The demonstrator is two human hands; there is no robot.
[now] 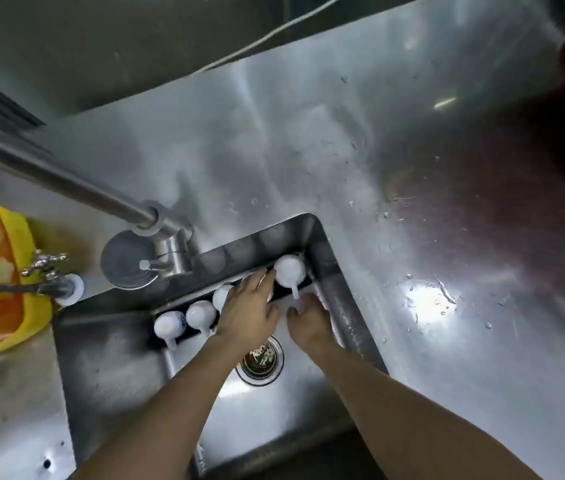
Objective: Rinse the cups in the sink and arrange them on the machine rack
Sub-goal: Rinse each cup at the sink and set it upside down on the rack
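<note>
Reaching along sink (336,271) back wall: left hand (248,311) splayed over cups (200,314), right hand (309,320) loosely curled, empty, near the corner cup (289,270).

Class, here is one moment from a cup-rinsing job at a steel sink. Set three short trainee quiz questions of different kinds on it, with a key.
1. True or false: the left hand reaches over the row of white cups along the sink's back wall.
2. Which lies nearest the right hand? A the yellow cloth; B the drain strainer; C the faucet.
3. Fill in: the cup in the far right corner shows a white ____ pointing toward the person.

Key: 1 true; 2 B; 3 handle.
</note>
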